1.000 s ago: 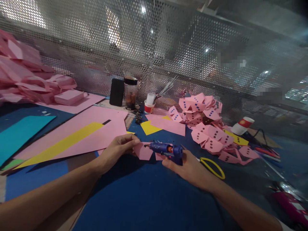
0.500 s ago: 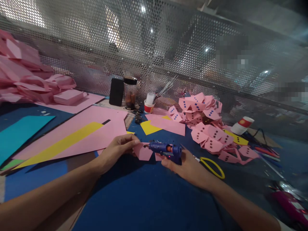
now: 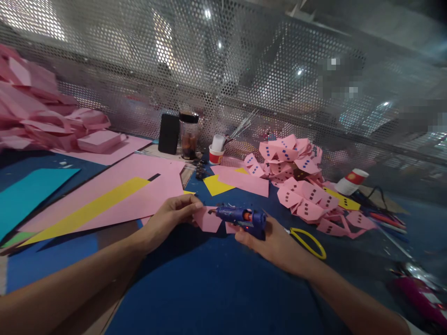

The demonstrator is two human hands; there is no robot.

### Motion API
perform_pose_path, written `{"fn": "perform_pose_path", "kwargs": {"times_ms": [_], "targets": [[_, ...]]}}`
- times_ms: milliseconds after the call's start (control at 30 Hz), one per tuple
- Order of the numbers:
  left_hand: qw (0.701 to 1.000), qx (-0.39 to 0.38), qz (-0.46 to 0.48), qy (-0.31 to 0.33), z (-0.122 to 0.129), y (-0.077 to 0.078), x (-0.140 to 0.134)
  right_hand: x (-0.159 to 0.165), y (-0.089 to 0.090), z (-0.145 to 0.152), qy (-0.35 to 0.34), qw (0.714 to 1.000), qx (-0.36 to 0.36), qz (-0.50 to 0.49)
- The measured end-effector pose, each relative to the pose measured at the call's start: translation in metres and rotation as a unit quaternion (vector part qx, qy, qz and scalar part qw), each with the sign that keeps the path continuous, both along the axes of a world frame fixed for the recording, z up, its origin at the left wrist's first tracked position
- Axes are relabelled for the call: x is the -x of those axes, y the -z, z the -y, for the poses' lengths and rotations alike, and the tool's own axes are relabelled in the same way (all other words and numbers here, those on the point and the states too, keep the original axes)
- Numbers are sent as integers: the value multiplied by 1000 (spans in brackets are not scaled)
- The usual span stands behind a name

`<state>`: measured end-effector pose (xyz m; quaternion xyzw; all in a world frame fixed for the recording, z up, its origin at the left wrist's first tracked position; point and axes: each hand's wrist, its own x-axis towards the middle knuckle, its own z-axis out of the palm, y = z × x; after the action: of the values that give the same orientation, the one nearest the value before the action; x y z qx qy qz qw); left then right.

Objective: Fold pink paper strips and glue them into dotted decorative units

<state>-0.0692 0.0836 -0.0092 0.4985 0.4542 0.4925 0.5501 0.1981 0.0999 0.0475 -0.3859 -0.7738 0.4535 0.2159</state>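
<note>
A small pink paper piece [image 3: 208,221] is pinched at its left end between the thumb and fingers of my left hand [image 3: 176,215]. My right hand [image 3: 270,241] grips a blue hot glue gun [image 3: 240,217] lying sideways, its nozzle pointing left over that paper. An orange-red part shows in the slot of its body, and a small red light glows on it. More pink paper shows just beneath the gun. Whether the nozzle touches the paper I cannot tell. Behind my right hand lie scissors with a yellow handle [image 3: 309,243].
Folded pink pieces with dark squares [image 3: 305,197] are heaped at the right. Large pink sheets [image 3: 115,179] and a yellow strip [image 3: 94,207] lie left. A lidded jar [image 3: 189,136], a paper cup [image 3: 216,155] and a perforated metal panel [image 3: 223,70] stand behind. A tipped cup [image 3: 352,180] lies right.
The glue gun's rear and my right hand have shifted very slightly right. My left hand and the pink paper stay where they were.
</note>
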Motion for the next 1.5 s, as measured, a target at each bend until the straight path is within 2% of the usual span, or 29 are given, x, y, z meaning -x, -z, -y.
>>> {"fn": "perform_pose_path", "kwargs": {"times_ms": [167,300,500,767,933,1100,1267,1500], "targets": [[1000,0,2,-3,-1,0,-1,1,5,-1,-21,999,12,-25],[1000,0,1,-3,0,-1,-1,1,3,0,-14,1000,4,-19],[1000,-10,-14,-14,1,-4,-2,-1,-5,1,13,998,-52,32],[998,-43,-43,-28,4,-6,-4,0,-11,6,25,996,-77,39],[995,-40,-75,-46,4,-6,-6,-6,7,17,29,997,-73,-5],[994,-35,-94,-39,5,-8,-9,-15,30,34,45,998,-51,1],[994,-36,-93,-35,8,-9,-11,-16,33,38,39,995,-90,11],[993,-40,-105,-37,8,-6,-10,-20,37,26,75,987,-143,25]]}}
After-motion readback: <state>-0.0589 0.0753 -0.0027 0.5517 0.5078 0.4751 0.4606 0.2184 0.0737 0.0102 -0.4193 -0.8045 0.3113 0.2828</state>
